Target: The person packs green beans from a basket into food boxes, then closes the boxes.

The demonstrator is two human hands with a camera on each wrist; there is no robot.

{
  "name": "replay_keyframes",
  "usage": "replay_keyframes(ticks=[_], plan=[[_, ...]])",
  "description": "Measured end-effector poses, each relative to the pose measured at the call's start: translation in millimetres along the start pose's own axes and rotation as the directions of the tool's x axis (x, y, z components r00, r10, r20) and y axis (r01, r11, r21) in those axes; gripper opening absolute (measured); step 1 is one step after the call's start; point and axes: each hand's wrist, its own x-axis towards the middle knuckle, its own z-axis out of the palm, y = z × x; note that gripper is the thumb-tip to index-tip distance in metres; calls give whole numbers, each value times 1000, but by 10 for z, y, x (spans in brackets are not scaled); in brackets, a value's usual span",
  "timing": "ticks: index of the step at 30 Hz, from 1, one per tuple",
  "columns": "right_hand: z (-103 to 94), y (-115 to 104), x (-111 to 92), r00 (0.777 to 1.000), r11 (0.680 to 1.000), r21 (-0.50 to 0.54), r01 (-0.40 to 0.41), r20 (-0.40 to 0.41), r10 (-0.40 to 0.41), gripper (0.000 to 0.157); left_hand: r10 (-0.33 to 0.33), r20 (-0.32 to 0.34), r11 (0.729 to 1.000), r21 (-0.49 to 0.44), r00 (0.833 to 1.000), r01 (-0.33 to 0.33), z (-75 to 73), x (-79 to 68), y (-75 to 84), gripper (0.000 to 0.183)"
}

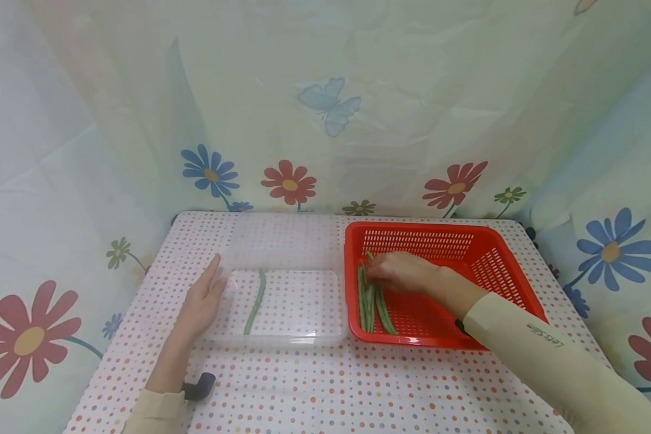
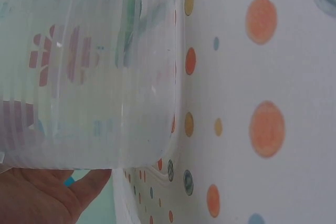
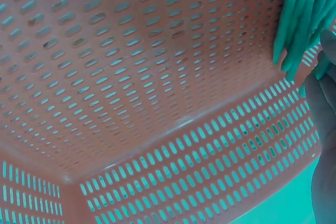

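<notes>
While beans (image 1: 370, 308) lie left in the basket (image 1: 412, 226), open floor (image 1: 418, 310) shows rightward.

slotted basket (image 3: 181, 123) | green beans (image 3: 303, 14) bunched inside | right hand (image 3: 325, 111) at beans

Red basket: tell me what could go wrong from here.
The green beans lie close together, so the right hand might bring up more than intended. They could also catch on the slotted wall of the red basket. The left hand is right beside the clear container and might nudge it.
</notes>
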Motion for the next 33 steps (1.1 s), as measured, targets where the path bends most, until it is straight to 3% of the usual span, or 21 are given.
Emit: replay_keyframes(ticks=[5,9,14,19,25,33], plan=[[-58,6,-1,1000,1000,2,-2,-4,2,32,3,-1,1000,2,1000,-3,-3,-3,2,60],[-114,11,-13,995,999,11,48,-86,-47,29,8,-2,1000,-1,1000,-8,-2,-5,-1,60],[-236,-27,13,959,995,-4,104,-266,-101,31,2,-5,1000,-4,1000,-2,11,-5,-1,60],[-361,-88,119,933,994,9,112,-344,-103,36,7,-8,1000,-1,1000,-7,10,-8,7,60],[-434,-172,258,908,986,14,165,-393,-147,33,15,-5,1000,-2,1000,-15,1,-4,11,60],[-511,-348,469,927,987,33,156,-349,-135,36,10,-4,1000,-10,1000,-10,1,-12,10,60]])
